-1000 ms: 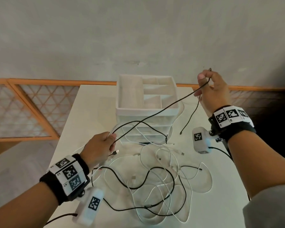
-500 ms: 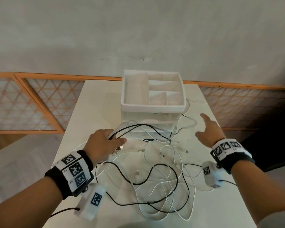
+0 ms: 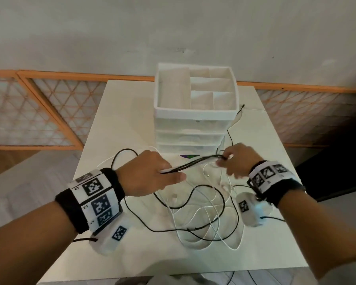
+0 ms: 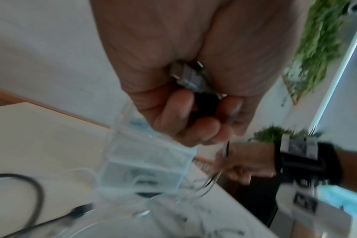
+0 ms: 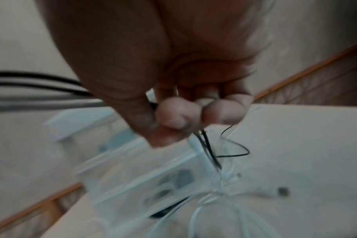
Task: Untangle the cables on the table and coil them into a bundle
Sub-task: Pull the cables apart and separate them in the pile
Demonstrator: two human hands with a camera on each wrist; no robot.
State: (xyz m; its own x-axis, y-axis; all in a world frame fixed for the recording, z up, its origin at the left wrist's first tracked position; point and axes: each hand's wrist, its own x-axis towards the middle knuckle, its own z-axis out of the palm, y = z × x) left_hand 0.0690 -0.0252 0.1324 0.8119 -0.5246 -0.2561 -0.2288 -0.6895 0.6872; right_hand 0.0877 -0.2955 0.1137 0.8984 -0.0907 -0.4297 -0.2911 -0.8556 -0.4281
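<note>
Our hands stretch cable strands between them.
Our left hand (image 3: 150, 173) grasps black cable (image 3: 195, 162) and plugs; our right hand (image 3: 239, 161) pinches the strands' other end above the table (image 3: 115, 124).

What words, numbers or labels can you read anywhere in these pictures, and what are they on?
No readable words, brands or numbers.
Left wristband: black-and-white square code markers, patterns only; tiny marks beside them too small to read.
Right wristband: the same kind of markers, blurred.
Wrist camera housings: one code marker each, no text.
Drawer organizer: no label visible.
</note>
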